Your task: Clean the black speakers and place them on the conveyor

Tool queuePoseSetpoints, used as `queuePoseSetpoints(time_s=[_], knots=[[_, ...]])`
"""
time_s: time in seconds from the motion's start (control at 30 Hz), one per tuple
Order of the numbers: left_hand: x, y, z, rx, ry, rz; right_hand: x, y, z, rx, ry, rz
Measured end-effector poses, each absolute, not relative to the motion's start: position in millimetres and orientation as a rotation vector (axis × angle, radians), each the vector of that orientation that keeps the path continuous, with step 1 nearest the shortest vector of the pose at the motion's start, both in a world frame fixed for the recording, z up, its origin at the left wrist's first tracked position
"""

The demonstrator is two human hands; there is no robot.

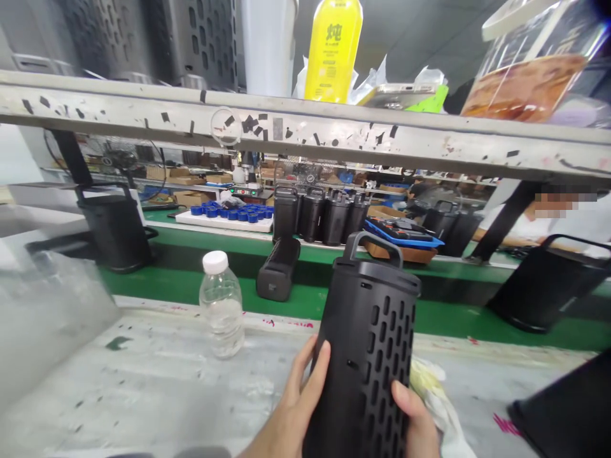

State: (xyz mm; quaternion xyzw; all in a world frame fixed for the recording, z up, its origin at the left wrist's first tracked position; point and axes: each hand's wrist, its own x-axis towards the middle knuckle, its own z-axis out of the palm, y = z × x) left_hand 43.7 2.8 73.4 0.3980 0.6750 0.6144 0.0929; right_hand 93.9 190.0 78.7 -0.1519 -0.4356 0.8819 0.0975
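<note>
Black slotted housing [367, 356] with carry handle, upright, both hands gripping.

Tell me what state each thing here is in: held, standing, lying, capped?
Black casing: upright, held in both hands, handle up.
Left hand: gripping the casing's left side.
Right hand: gripping its right side.
Water bottle: standing, capped, partly full.
Casing on belt: lying on its side.
Row of casings: standing upright.
Yellow bottle: standing on the shelf.
</note>
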Motion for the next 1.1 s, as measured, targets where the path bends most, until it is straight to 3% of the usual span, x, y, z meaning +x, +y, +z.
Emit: queuePoseSetpoints(time_s=[0.37,0.8,1.1], knots=[[55,-10,107,1.057,1.974,1.710,74,217,62,-0.394,-1.338,2.591],[56,-3,69,1.509,2.182,1.765,79,208,68,-0.322,-1.461,2.571],[63,3,75,0.644,2.198,1.684,88,207,79,-0.455,-1.385,2.310]])
